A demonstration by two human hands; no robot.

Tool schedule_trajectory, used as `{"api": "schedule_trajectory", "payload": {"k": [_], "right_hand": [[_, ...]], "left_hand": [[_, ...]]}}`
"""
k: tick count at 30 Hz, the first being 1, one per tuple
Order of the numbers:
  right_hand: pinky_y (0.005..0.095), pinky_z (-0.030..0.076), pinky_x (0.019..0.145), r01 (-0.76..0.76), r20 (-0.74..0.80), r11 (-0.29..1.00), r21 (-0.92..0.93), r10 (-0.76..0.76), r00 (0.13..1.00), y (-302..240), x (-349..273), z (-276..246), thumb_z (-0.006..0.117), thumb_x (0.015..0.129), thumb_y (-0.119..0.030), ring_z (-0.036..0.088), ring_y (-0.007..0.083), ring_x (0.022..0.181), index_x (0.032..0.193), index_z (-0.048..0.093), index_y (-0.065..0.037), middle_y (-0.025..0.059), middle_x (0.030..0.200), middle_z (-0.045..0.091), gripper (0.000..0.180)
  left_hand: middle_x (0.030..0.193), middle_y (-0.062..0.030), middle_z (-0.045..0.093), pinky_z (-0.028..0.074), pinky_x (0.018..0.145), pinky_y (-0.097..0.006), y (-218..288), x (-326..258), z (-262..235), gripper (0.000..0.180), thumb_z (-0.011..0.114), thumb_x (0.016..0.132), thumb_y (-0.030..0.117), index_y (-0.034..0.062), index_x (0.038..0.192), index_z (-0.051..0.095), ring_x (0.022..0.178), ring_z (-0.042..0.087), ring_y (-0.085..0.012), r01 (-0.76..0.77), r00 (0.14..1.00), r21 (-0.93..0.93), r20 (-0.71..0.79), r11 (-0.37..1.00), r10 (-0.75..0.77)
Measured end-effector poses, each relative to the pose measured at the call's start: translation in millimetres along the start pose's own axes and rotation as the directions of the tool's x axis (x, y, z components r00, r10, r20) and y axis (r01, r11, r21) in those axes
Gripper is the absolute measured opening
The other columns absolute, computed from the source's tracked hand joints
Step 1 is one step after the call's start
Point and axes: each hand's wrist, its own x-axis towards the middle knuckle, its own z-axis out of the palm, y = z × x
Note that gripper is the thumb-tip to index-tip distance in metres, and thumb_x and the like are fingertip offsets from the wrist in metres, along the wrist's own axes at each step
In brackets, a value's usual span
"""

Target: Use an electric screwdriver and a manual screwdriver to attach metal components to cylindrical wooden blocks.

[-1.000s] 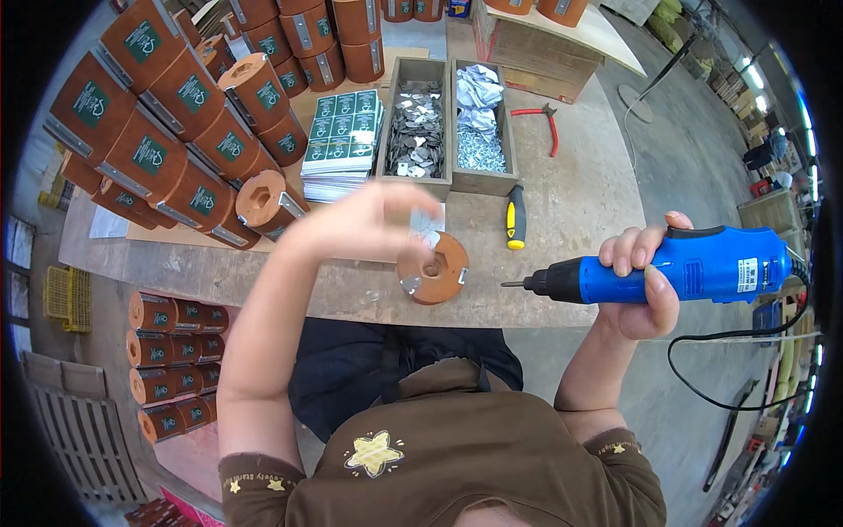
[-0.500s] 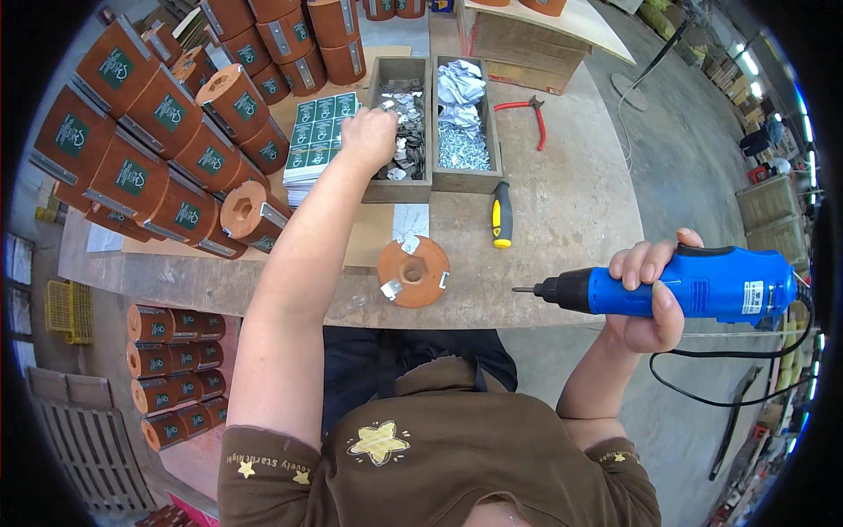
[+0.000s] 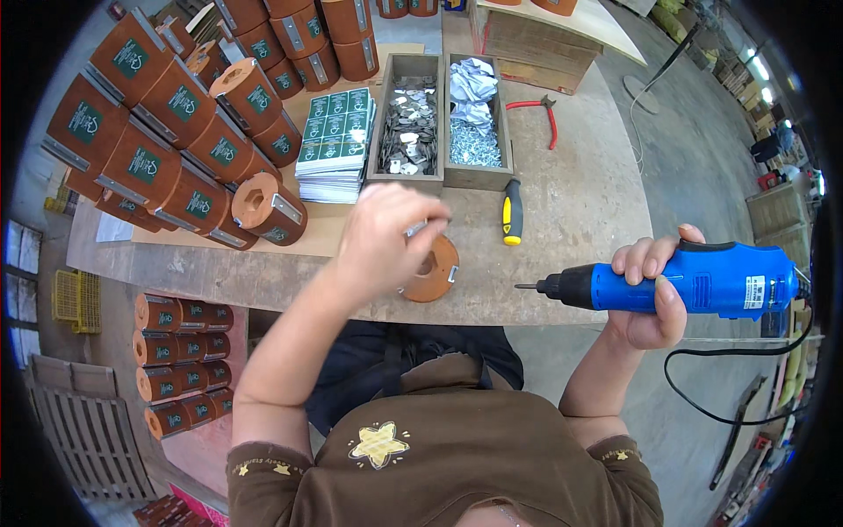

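My left hand (image 3: 386,233) is above the round brown block (image 3: 436,279) near the table's front edge and covers part of it. Its fingers are pinched; whatever sits between them is too small or hidden to make out. A bit of shiny metal shows by the thumb. On the block's right rim is a small metal clip (image 3: 452,274). My right hand (image 3: 654,285) grips a blue electric screwdriver (image 3: 702,283), its bit pointing left, off the table's front edge. Behind the block stands a wooden box of small flat metal pieces (image 3: 409,132).
Beside it, another wooden box (image 3: 477,173) holds small screws and crumpled wrapping. Red-handled pliers (image 3: 551,123) and a yellow-black screwdriver (image 3: 512,215) lie to the right. A stack of green-printed cards (image 3: 334,149) and many brown cylinders (image 3: 198,132) fill the left. A black cord (image 3: 676,369) hangs from the tool.
My left hand has come back from the box of metal pieces to above the brown block. The blue electric screwdriver stays in my right hand, nearly still. The view has shifted slightly.
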Motion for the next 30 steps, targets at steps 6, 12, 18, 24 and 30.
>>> {"api": "schedule_trajectory", "payload": {"k": [6,12,18,24,30], "right_hand": [[0.0349,0.045,0.063,-0.015,-0.018,1.0,0.005,0.015,1.0,2.1,-1.9,8.4,0.052,0.069,-0.008,0.051,0.0185,0.064,0.121,0.03,0.001,0.0092,0.075,0.049,0.057],[0.0348,0.045,0.062,-0.01,-0.011,1.0,-0.006,0.01,1.0,2.4,-5.8,11.2,0.052,0.07,-0.008,0.051,0.0188,0.064,0.12,0.03,0.001,0.0094,0.075,0.049,0.056],[0.035,0.045,0.062,-0.018,-0.016,1.0,0.002,0.018,1.0,2.4,-8.0,9.4,0.051,0.07,-0.008,0.051,0.019,0.064,0.121,0.03,0.001,0.0097,0.075,0.048,0.056],[0.0332,0.043,0.064,-0.035,0.026,0.999,-0.034,0.036,0.999,7.2,-8.7,13.6,0.05,0.071,-0.01,0.048,0.0168,0.066,0.122,0.032,0.0,0.0082,0.077,0.048,0.055],[0.0357,0.045,0.063,-0.027,-0.02,0.999,-0.046,0.026,0.999,0.7,-9.0,12.0,0.051,0.07,-0.008,0.051,0.0194,0.064,0.121,0.03,0.002,0.0102,0.076,0.048,0.056]], "left_hand": [[0.073,-0.0017,0.058,0.038,0.07,-0.033,35.3,-47.0,21.6,0.017,0.065,0.064,0.001,0.0089,0.079,0.063,0.066,0.052,-0.0198,0.057,0.982,0.13,-0.185,0.99,-0.032],[0.076,0.0011,0.057,0.027,0.089,-0.046,32.4,-69.8,53.5,0.019,0.065,0.066,0.006,0.0118,0.085,0.065,0.081,0.051,-0.0187,0.106,0.968,0.306,-0.25,0.946,-0.028],[0.098,-0.0019,0.058,0.016,0.098,-0.052,34.2,-87.6,59.5,0.031,0.069,0.067,0.017,0.0108,0.096,0.063,0.103,0.048,-0.0221,0.192,0.964,0.345,-0.239,0.919,-0.112],[0.102,-0.0048,0.058,0.016,0.1,-0.054,23.9,-93.6,64.3,0.037,0.069,0.065,0.015,0.0083,0.101,0.061,0.106,0.049,-0.0237,0.109,0.973,0.375,-0.23,0.921,-0.021],[0.104,-0.01,0.058,0.027,0.098,-0.048,9.4,-95.2,47.0,0.037,0.069,0.066,0.011,0.0033,0.1,0.06,0.103,0.055,-0.0255,-0.112,0.986,0.315,-0.081,0.942,0.144]]}}
